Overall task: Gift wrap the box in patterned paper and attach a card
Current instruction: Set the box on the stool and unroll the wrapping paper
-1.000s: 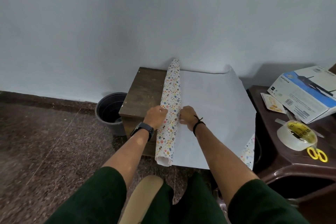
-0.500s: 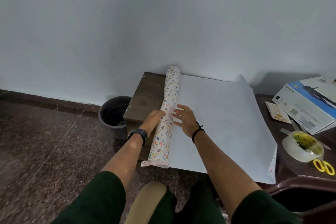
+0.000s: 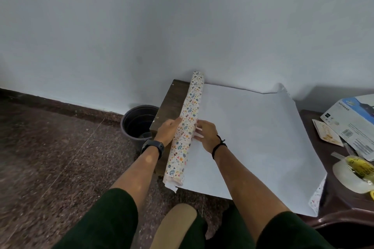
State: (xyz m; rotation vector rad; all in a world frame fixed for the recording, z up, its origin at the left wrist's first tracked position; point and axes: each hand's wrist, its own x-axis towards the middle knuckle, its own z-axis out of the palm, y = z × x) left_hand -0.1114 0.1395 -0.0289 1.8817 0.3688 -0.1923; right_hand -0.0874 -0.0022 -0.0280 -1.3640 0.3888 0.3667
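Note:
A roll of patterned paper lies front to back on the wooden table. Its unrolled sheet spreads to the right, white side up. My left hand presses against the roll's left side with fingers extended. My right hand rests on the sheet, its straight fingers touching the roll's right side. A white and blue box sits at the far right, with a small card beside it.
A clear tape roll and a yellow scissors handle lie on the dark brown side table at right. A black bucket stands on the floor left of the wooden table. The wall is close behind.
The roll has moved left and more white sheet lies unrolled over the table. Both hands went from curled on the roll to flatter fingers at its sides.

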